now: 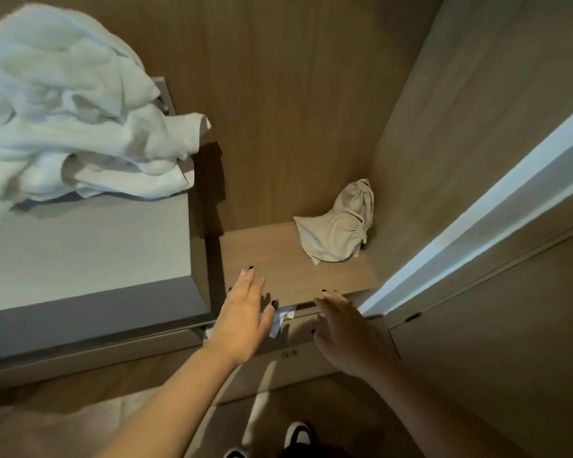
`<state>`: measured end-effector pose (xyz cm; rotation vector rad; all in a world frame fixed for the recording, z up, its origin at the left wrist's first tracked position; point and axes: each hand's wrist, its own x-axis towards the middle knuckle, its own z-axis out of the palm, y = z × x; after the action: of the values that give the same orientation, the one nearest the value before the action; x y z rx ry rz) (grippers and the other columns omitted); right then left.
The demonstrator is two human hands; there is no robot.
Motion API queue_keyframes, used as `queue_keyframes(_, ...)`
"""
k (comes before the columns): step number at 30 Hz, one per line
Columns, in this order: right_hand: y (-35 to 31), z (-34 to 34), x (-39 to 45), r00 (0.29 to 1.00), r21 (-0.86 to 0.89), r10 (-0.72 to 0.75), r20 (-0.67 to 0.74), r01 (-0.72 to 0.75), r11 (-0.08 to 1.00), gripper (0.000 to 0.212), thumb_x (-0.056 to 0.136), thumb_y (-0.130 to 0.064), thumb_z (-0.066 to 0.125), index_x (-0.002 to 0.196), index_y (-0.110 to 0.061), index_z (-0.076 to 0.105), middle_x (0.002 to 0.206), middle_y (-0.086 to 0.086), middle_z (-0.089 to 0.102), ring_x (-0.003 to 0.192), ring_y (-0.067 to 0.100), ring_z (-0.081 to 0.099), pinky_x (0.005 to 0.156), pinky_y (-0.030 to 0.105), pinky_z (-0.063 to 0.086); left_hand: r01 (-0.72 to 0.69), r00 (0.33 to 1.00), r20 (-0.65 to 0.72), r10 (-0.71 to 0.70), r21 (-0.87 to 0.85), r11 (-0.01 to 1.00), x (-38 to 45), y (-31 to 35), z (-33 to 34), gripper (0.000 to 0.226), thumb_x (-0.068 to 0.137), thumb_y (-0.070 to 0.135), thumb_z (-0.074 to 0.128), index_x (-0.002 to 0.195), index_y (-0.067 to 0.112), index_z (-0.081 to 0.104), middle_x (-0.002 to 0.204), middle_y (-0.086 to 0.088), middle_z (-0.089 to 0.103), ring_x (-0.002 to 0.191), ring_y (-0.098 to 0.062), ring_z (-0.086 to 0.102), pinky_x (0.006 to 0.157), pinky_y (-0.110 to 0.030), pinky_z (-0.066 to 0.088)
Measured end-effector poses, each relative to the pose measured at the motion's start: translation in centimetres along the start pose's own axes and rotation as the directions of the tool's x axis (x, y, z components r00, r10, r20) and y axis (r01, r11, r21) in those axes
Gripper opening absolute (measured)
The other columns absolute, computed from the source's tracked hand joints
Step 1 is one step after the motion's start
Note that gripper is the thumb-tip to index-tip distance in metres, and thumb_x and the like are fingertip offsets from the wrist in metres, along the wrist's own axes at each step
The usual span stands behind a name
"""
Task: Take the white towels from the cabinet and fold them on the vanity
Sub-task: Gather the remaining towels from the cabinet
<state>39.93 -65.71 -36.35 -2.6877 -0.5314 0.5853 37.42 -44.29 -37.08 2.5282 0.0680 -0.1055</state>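
Both hands held nothing: the left hand (245,312) and right hand (341,328) reached with fingers straight over the front edge of a wooden cabinet shelf (278,269) at lower centre. A crumpled beige cloth bag (339,223) lay in the shelf's right corner. The white towels (70,110) sat heaped at upper left on the grey vanity top (80,252).

towels (70,104) heaped on vanity (80,252) at left | bag (339,226) on cabinet shelf (278,259) at right, back corner
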Motion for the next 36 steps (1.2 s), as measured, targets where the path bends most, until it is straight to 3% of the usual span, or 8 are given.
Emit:
queue_keyframes(4,1.3,4.5,0.9,0.997,0.088,0.026,0.079,-0.033,0.996,0.062,0.1,-0.035,0.046,0.155,-0.024,0.02,0.162,-0.007,0.009,0.15,0.013,0.003,0.119,0.034,0.014,0.089,0.996,-0.009,-0.09,-0.102,0.991,-1.1,-2.4,4.9,0.062,0.102,0.029,0.05,0.155,0.015,0.024,0.165,-0.004,0.012,0.152,-0.017,0.005,0.122,-0.031,0.01)
queue_keyframes(9,5.1,12.3,3.6,0.985,0.161,0.107,0.139,-0.129,0.979,0.061,0.1,-0.035,0.047,0.153,-0.022,0.021,0.161,-0.004,0.015,0.149,0.015,0.01,0.117,0.035,0.021,0.101,0.99,-0.084,-0.116,-0.169,0.981,-0.8,-5.3,12.3,0.052,0.098,0.008,0.053,0.148,0.006,0.039,0.16,-0.011,0.028,0.15,-0.025,0.02,0.114,-0.014,0.004)
queue_keyframes(11,7.0,15.9,4.4,0.969,0.175,0.163,0.187,-0.196,0.965,0.061,0.099,-0.036,0.049,0.153,-0.024,0.021,0.161,-0.005,0.015,0.149,0.014,0.013,0.117,0.036,0.026,0.132,0.988,-0.056,-0.144,-0.188,0.973,-0.5,-6.6,16.2,0.053,0.096,0.004,0.054,0.147,0.003,0.039,0.161,-0.014,0.023,0.151,-0.029,0.017,0.115,-0.019,0.006)
queue_keyframes(18,14.4,28.5,8.5,0.928,0.232,0.305,0.213,-0.351,0.907,0.059,0.096,-0.032,0.054,0.149,-0.029,0.029,0.153,-0.007,0.027,0.13,0.011,0.042,0.101,0.033,0.048,0.186,0.981,-0.002,-0.192,-0.237,0.953,0.3,-13.3,30.3,0.061,0.1,0.024,0.05,0.155,0.016,0.024,0.165,-0.001,0.01,0.146,-0.003,-0.003,0.114,-0.024,0.017)
queue_keyframes(23,17.6,38.5,12.7,0.905,0.291,0.353,0.236,-0.413,0.863,0.058,0.094,-0.027,0.056,0.147,-0.026,0.034,0.15,-0.002,0.035,0.126,0.017,0.05,0.102,0.038,0.049,0.308,0.945,-0.024,-0.325,-0.257,0.916,1.1,-19.5,39.5,0.063,0.1,0.023,0.05,0.155,0.012,0.022,0.166,-0.007,0.009,0.15,-0.011,-0.001,0.112,-0.021,0.014)
queue_keyframes(27,21.0,44.9,16.2,0.951,0.245,0.28,0.129,-0.304,0.921,0.048,0.094,-0.021,0.056,0.141,-0.028,0.047,0.149,-0.005,0.042,0.14,0.017,0.033,0.115,0.04,0.033,0.386,0.917,-0.025,-0.398,-0.189,0.903,3.6,-25.3,44.6,0.067,0.1,0.015,0.051,0.155,0.005,0.016,0.165,-0.014,0.004,0.153,-0.024,-0.005,0.12,-0.029,0.003)
queue_keyframes(32,24.7,47.3,25.0,0.991,0.151,0.1,-0.089,-0.086,0.985,0.048,0.092,-0.015,0.054,0.14,-0.021,0.05,0.143,0.005,0.051,0.136,0.024,0.04,0.116,0.047,0.03,0.259,0.966,-0.03,-0.258,0.078,0.963,7.9,-32.4,48.6,0.067,0.1,0.021,0.047,0.155,0.001,0.015,0.164,-0.02,0.003,0.152,-0.033,-0.002,0.122,-0.035,0.002)
queue_keyframes(36,27.0,47.9,30.4,0.995,-0.161,-0.097,0.025,0.1,0.982,0.057,0.091,-0.017,0.056,0.145,-0.021,0.04,0.155,0.004,0.035,0.145,0.023,0.022,0.12,0.042,0.009,0.152,0.982,0.058,-0.177,0.302,0.941,11.3,-36.5,50.8,0.075,0.099,0.034,0.043,0.157,0.007,0.002,0.165,-0.014,-0.006,0.152,-0.03,-0.006,0.124,-0.041,0.006)
